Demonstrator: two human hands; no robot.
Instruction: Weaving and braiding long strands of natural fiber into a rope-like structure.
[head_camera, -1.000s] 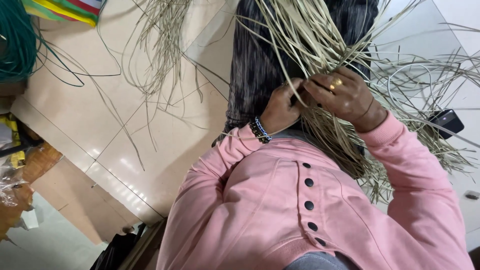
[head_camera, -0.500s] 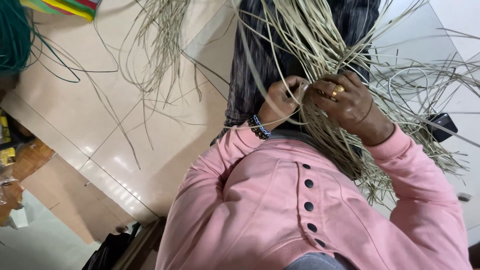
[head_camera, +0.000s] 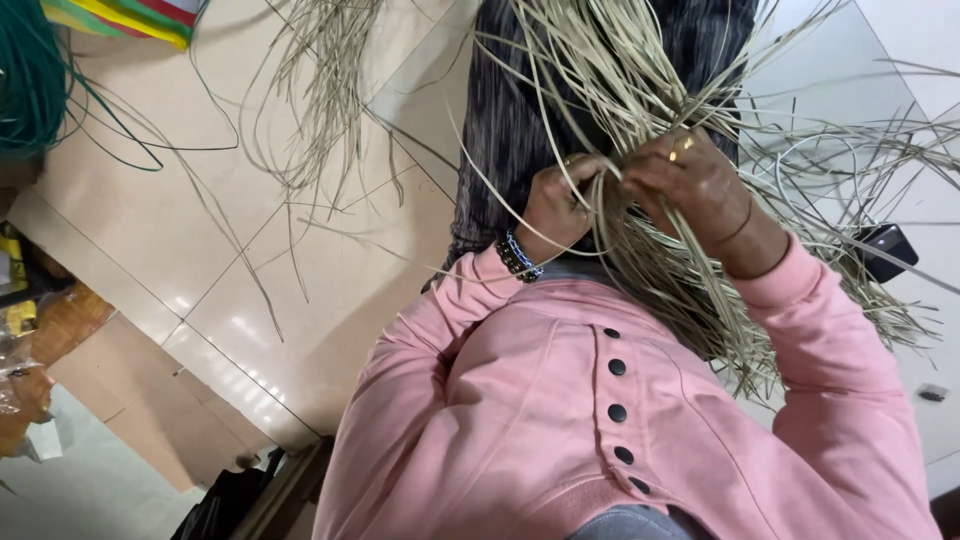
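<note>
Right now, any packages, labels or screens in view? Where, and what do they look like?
Dark phone: right edge, on the floor among pale strips, flat black rectangle, screen dark.
Clear plastic wrapping: left edge, crumpled, over orange-brown contents.
Striped bag: top left, green, yellow, red bands.
No labels legible.

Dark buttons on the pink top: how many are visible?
5, in a slanting row down the pink top: at and. More may be hidden below.

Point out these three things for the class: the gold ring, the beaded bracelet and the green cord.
Gold ring (head_camera: 683, 146): head view, on the band, on a finger of the right hand.
Beaded bracelet (head_camera: 519, 256): head view, on the beads at the left wrist.
Green cord (head_camera: 30, 85): head view, on the coiled bundle.
</note>
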